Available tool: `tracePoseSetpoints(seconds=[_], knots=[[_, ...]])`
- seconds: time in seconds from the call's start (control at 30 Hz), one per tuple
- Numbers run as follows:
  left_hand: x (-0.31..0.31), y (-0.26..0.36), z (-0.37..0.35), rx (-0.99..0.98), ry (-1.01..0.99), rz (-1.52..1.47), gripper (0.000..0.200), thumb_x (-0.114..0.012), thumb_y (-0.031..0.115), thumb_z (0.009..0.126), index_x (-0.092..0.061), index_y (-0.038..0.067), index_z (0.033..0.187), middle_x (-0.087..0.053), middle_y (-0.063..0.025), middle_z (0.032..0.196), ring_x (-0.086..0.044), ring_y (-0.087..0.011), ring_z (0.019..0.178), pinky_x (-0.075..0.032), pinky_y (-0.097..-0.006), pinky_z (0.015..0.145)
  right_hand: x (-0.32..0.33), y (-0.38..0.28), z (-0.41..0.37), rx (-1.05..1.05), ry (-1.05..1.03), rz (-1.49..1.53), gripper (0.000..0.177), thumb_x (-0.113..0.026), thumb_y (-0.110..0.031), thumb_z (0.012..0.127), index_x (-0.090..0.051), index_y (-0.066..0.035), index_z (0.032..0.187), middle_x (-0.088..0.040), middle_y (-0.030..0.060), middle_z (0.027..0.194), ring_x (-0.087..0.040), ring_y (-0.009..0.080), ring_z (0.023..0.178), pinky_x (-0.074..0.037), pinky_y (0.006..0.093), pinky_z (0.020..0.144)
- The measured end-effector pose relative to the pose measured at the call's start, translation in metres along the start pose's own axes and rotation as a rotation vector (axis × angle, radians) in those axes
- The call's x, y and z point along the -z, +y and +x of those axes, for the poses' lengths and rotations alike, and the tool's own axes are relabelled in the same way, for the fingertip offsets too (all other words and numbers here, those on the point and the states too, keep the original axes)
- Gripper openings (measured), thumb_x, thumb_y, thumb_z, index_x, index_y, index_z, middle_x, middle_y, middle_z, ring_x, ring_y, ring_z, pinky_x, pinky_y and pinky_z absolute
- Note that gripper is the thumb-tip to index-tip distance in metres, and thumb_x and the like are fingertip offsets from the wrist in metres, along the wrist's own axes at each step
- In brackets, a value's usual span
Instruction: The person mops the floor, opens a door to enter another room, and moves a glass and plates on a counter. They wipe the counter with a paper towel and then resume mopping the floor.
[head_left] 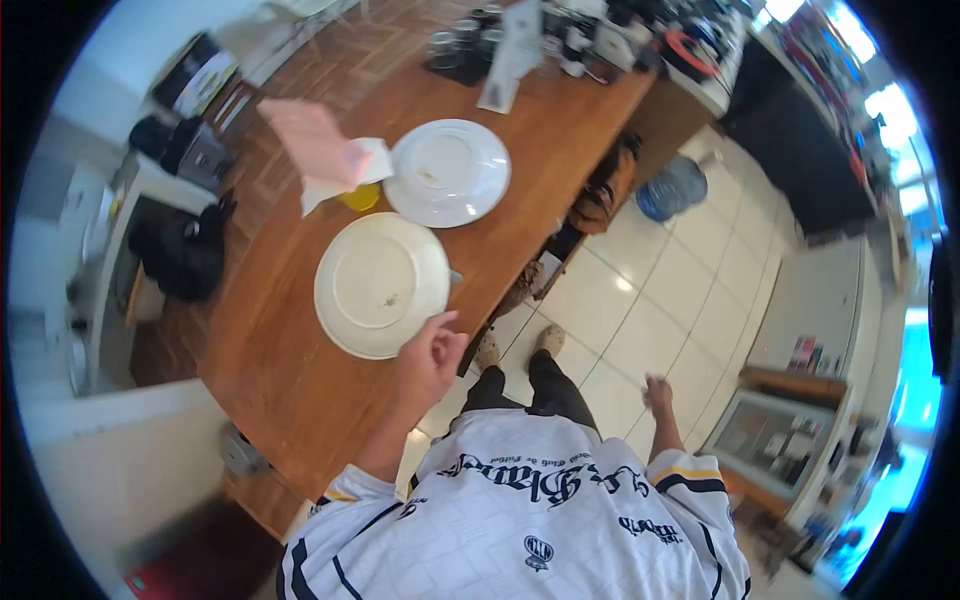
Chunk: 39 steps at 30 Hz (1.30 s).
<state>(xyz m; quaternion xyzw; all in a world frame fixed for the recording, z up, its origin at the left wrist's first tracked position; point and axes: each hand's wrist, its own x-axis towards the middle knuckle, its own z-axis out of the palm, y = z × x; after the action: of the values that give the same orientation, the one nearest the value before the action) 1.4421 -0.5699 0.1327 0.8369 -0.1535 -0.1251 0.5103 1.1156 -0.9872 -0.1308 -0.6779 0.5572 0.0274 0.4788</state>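
Observation:
Close to the wooden table's front edge, my left hand (434, 356) is at the lower right rim of a cream plate (375, 310). Its fingers are loosely bent and apart, with nothing between them. A dark mark shows inside the plate's raised ring. Just beyond it is a glossy white plate (450, 185) with a small brownish mark. My right hand (657, 393) hangs over the tiled floor, away from the table, its fingers curled in and no object showing in them.
Beside the plates stand a pink sheet (318, 145) and a yellow object (360, 196) on the wooden table (290, 370). Glass jars (465, 42) crowd the far end. A blue water jug (672, 188) is on the floor; a glass-fronted cabinet (770, 440) stands at right.

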Motion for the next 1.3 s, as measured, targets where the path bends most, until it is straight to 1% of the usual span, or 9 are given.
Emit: tracePoseSetpoints(seconds=[0.07, 0.17, 0.3, 0.4, 0.53, 0.57, 0.67, 0.93, 1.3], knots=[[-0.026, 0.028, 0.007, -0.059, -0.169, 0.056, 0.031, -0.062, 0.02, 0.082, -0.056, 0.004, 0.109, -0.06, -0.005, 0.066, -0.05, -0.0105, 0.051, -0.041, -0.0254, 0.049, 0.027, 0.108, -0.076, -0.507, 0.185, 0.387, 0.026, -0.056, -0.03, 0.081, -0.053, -0.004, 0.081, -0.052, 0.0091, 0.06, -0.048, 0.0182, 0.045, -0.038, 0.032, 0.039], [-0.069, 0.056, 0.002, -0.075, -0.425, 0.143, 0.03, -0.06, 0.014, 0.083, -0.055, 0.003, 0.111, -0.059, -0.0055, 0.069, -0.052, -0.0089, 0.059, -0.043, -0.0235, 0.055, 0.039, 0.227, -0.192, -0.895, 0.524, 0.756, 0.016, -0.054, -0.025, 0.078, -0.049, -0.01, 0.079, -0.047, 0.0078, 0.057, -0.044, 0.0176, 0.043, -0.035, 0.0305, 0.036], [-0.143, 0.082, -0.026, -0.23, -0.666, 0.212, 0.031, -0.06, 0.014, 0.083, -0.055, 0.003, 0.111, -0.059, -0.0054, 0.069, -0.052, -0.0094, 0.059, -0.043, -0.0238, 0.056, 0.01, 0.321, -0.305, -0.88, 0.41, 0.955, 0.019, -0.053, -0.027, 0.077, -0.048, -0.01, 0.085, -0.053, 0.0095, 0.067, -0.049, 0.0182, 0.05, -0.039, 0.0306, 0.041], [-0.2, 0.104, -0.065, -0.358, -0.814, 0.313, 0.033, -0.06, 0.017, 0.083, -0.055, 0.003, 0.112, -0.059, -0.0058, 0.07, -0.052, -0.0106, 0.059, -0.043, -0.0246, 0.057, -0.023, 0.348, -0.328, -0.992, 0.429, 1.076, 0.024, -0.053, -0.029, 0.078, -0.048, -0.009, 0.09, -0.055, 0.01, 0.073, -0.05, 0.0187, 0.052, -0.041, 0.0316, 0.044], [-0.294, 0.133, -0.128, -0.54, -0.967, 0.421, 0.035, -0.061, 0.021, 0.08, -0.055, 0.004, 0.11, -0.061, -0.0095, 0.072, -0.056, -0.0167, 0.056, -0.044, -0.0301, 0.055, -0.017, 0.375, -0.34, -0.94, 0.298, 1.046, 0.026, -0.053, -0.03, 0.083, -0.05, -0.009, 0.097, -0.057, 0.0103, 0.077, -0.054, 0.0181, 0.059, -0.043, 0.0323, 0.052], [-0.318, 0.14, -0.148, -0.672, -0.972, 0.446, 0.037, -0.06, 0.023, 0.081, -0.054, 0.005, 0.113, -0.062, -0.0093, 0.075, -0.057, -0.0179, 0.056, -0.045, -0.0313, 0.055, -0.009, 0.379, -0.349, -0.915, 0.328, 1.041, 0.026, -0.053, -0.029, 0.084, -0.05, -0.008, 0.098, -0.057, 0.0102, 0.077, -0.054, 0.018, 0.058, -0.043, 0.0319, 0.051], [-0.369, 0.196, -0.22, -0.611, -1.149, 0.491, 0.041, -0.06, 0.026, 0.081, -0.053, 0.006, 0.116, -0.063, -0.0079, 0.075, -0.056, -0.0172, 0.054, -0.045, -0.0312, 0.054, 0.032, 0.409, -0.378, -0.879, 0.437, 1.094, 0.026, -0.054, -0.028, 0.085, -0.05, -0.006, 0.1, -0.057, 0.0097, 0.076, -0.053, 0.0169, 0.055, -0.041, 0.0301, 0.046], [-0.467, 0.219, -0.327, -0.762, -1.355, 0.628, 0.043, -0.061, 0.029, 0.08, -0.052, 0.007, 0.116, -0.066, -0.0099, 0.079, -0.062, -0.0212, 0.059, -0.048, -0.0344, 0.059, 0.128, 0.496, -0.407, -0.791, 0.846, 1.212, 0.022, -0.053, -0.024, 0.085, -0.052, -0.005, 0.097, -0.057, 0.0081, 0.075, -0.052, 0.0141, 0.054, -0.042, 0.0276, 0.043], [-0.658, 0.251, -0.415, -0.876, -1.547, 0.621, 0.048, -0.06, 0.035, 0.08, -0.05, 0.006, 0.118, -0.066, -0.0131, 0.081, -0.064, -0.0303, 0.074, -0.049, -0.0394, 0.068, 0.299, 0.508, -0.412, -0.601, 0.888, 1.129, 0.024, -0.052, -0.03, 0.088, -0.055, -0.007, 0.096, -0.059, 0.0047, 0.076, -0.056, 0.0124, 0.06, -0.044, 0.0264, 0.048]])
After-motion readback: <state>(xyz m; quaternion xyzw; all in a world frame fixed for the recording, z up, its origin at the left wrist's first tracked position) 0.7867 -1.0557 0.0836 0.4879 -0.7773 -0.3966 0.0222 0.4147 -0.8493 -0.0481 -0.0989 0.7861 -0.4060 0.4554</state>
